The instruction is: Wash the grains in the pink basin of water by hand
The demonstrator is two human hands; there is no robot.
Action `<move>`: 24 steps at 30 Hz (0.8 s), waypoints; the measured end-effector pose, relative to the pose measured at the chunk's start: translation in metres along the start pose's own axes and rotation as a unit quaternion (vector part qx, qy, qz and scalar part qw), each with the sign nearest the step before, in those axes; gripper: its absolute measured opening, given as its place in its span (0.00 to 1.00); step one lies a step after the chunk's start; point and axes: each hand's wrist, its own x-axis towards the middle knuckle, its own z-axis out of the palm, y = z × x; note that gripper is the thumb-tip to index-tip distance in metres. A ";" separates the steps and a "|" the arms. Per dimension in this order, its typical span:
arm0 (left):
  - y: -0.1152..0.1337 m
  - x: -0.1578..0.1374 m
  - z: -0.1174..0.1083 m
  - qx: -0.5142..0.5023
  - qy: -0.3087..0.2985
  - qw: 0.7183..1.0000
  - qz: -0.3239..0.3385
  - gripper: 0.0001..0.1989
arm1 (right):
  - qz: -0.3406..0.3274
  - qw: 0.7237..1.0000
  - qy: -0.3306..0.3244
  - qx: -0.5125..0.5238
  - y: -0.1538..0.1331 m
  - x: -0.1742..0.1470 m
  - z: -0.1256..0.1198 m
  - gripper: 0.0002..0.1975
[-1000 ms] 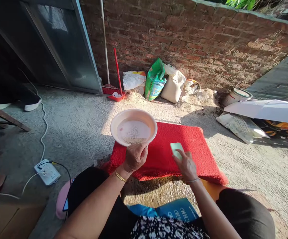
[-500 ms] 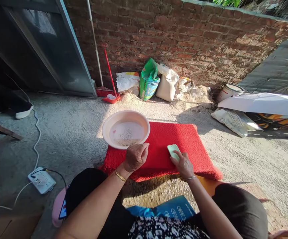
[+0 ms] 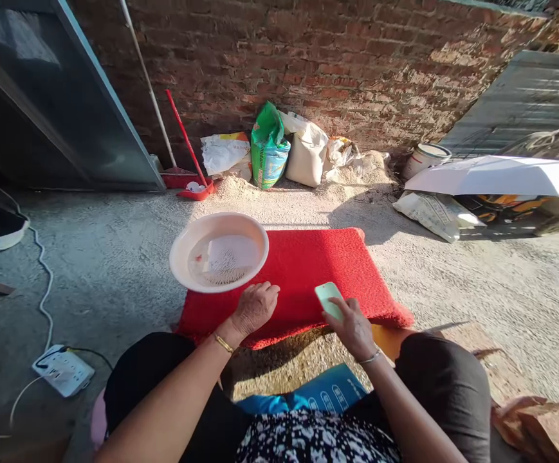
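Observation:
My right hand (image 3: 355, 326) grips a pale green flat slab (image 3: 328, 299) with rounded corners, shaped like a phone. It is held tilted over the red cloth (image 3: 308, 257), near the cloth's front edge. My left hand (image 3: 256, 307) is closed, back upward, over the cloth's left part; whatever its fingers hold, if anything, is hidden. Just beyond this hand, a pale pink basin (image 3: 183, 273) rests partly on the cloth's left end. Inside the basin lie a whitish sheet (image 3: 233, 249), many tiny dark bits and a small reddish spot.
Along the brick wall (image 3: 318, 58) stand a green sack (image 3: 265, 151), a white sack (image 3: 307, 157) and a red dustpan (image 3: 197, 191). At the left lies a white power strip (image 3: 64, 370) with cables. A white umbrella (image 3: 496, 173) is at the right, a blue bag (image 3: 330, 389) below the cloth.
The camera view has shifted, so the basin and cloth appear further left. My right hand still grips the green slab, lifted and tilted slightly more upright. My left hand stays closed.

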 end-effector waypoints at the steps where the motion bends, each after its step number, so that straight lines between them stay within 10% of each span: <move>1: 0.000 0.001 0.001 0.012 -0.031 0.999 -0.010 0.11 | -0.051 0.999 -0.007 0.010 -0.016 -0.004 0.008 0.19; 7: -0.003 0.005 0.006 0.034 -0.111 0.993 -0.026 0.12 | -0.111 0.993 -0.036 0.011 -0.026 -0.004 0.020 0.19; 18: -0.003 0.000 0.008 0.036 -0.082 0.996 -0.006 0.10 | 0.280 0.954 0.008 -0.108 0.131 0.008 -0.065 0.26; 24: -0.002 -0.015 0.004 0.042 -0.085 0.995 0.000 0.09 | 0.248 0.967 0.004 -0.064 0.091 0.015 -0.059 0.27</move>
